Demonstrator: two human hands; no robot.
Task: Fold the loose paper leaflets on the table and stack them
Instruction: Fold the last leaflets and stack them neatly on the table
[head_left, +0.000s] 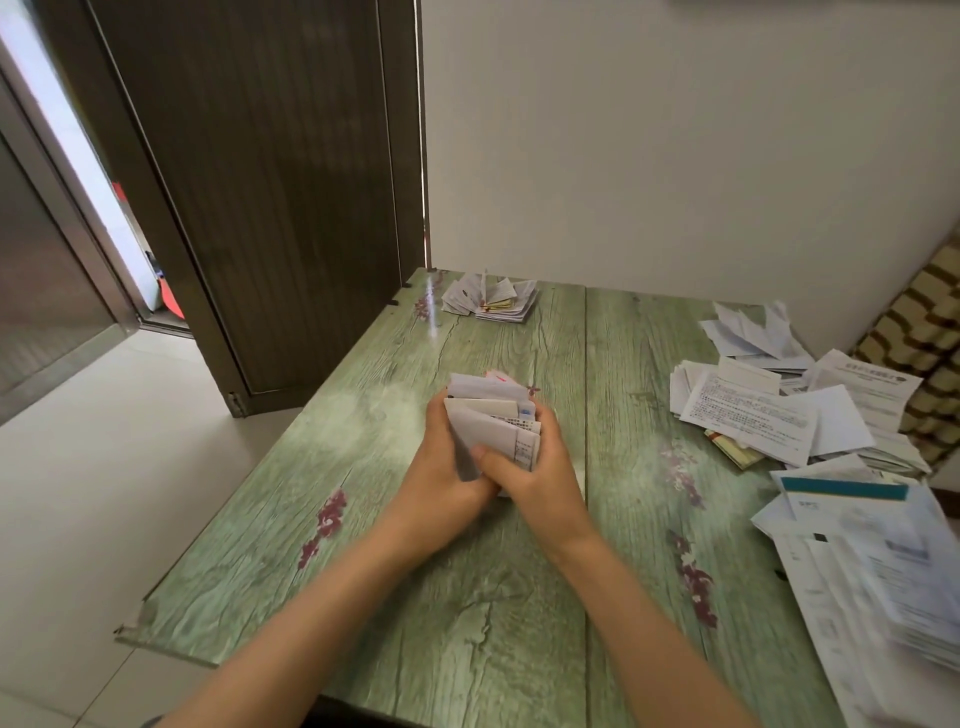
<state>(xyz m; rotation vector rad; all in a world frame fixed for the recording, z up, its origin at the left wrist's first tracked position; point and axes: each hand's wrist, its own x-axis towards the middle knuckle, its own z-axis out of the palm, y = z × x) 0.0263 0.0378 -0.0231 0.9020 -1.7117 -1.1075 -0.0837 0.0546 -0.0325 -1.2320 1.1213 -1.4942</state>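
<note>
Both hands hold one bundle of folded leaflets (493, 415) above the middle of the green table (395, 597). My left hand (441, 467) cups the bundle's left side, fingers curled round it. My right hand (535, 467) grips the right side, its thumb lying across the front sheet. The sheets in the bundle are white with small print and fan out unevenly at the top. A finished stack of folded leaflets (491, 299) lies at the table's far edge. Loose unfolded leaflets (769, 410) are spread over the right side.
More loose sheets, one with a teal band (844, 489), overhang the table's near right edge. A dark folding door (270, 197) stands behind the table's left corner, and a patterned cushion (924, 332) leans against the wall at right. White floor tiles lie to the left.
</note>
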